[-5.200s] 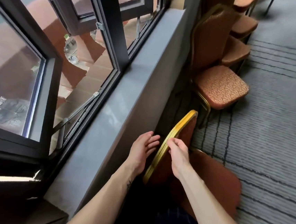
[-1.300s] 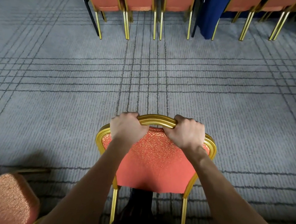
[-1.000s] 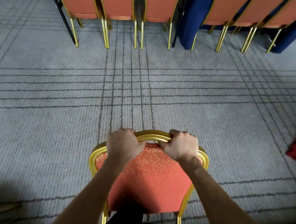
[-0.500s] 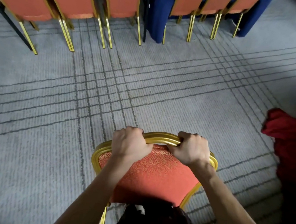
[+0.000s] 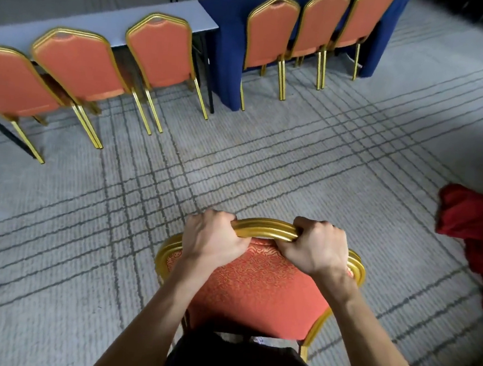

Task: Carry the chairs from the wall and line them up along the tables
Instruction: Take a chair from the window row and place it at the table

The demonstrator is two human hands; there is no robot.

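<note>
I hold an orange banquet chair [image 5: 256, 290] with a gold frame right in front of me, its back toward me. My left hand [image 5: 213, 237] grips the left part of the gold top rail and my right hand [image 5: 318, 247] grips the right part. Ahead, a bare grey table [image 5: 108, 24] has three matching chairs [image 5: 161, 51] lined up along it. Further right, a table under a blue cloth [image 5: 230, 43] has three more chairs [image 5: 270, 35] against it.
Grey carpet [image 5: 295, 164] with dark crossing lines spreads between me and the tables. A heap of red cloth [image 5: 478, 223] lies on the floor at the right edge. My dark trousers show at the bottom.
I took the chair from the window wall and carried it across the carpet. In the last second the view swung right, so the rows of chairs shifted left and the tabletops came into view.
</note>
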